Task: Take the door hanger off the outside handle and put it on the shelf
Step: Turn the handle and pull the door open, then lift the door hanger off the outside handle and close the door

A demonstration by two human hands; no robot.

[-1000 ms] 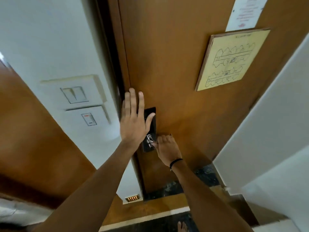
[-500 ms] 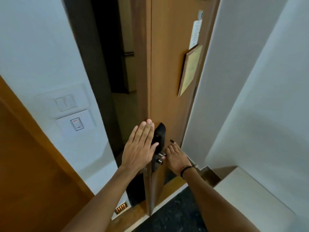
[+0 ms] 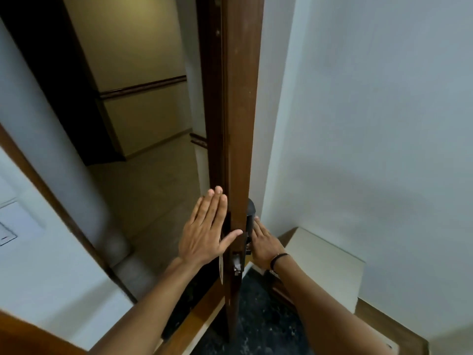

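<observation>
The brown door (image 3: 242, 124) stands open and I see it edge-on. My left hand (image 3: 204, 234) lies flat and open against its outer side, fingers together, thumb across the door's edge. Below that hand a thin white sliver (image 3: 220, 269) hangs on the outer side; it may be the door hanger seen edge-on. The outside handle is hidden behind my left hand. My right hand (image 3: 265, 243), with a black wristband, covers the inside handle beside the black lock plate (image 3: 250, 208). The metal latch (image 3: 236, 263) shows in the door's edge.
A dim corridor (image 3: 153, 180) opens beyond the doorway. White walls stand on both sides, with a switch plate (image 3: 10, 226) at the far left. A low white-topped ledge (image 3: 330, 265) with wooden trim sits in the right corner. Dark stone floor lies under the door.
The door has swung from shut to wide open, now edge-on to me. My left hand went from the door's inner face round to its outer side. My right hand stayed at the inside handle.
</observation>
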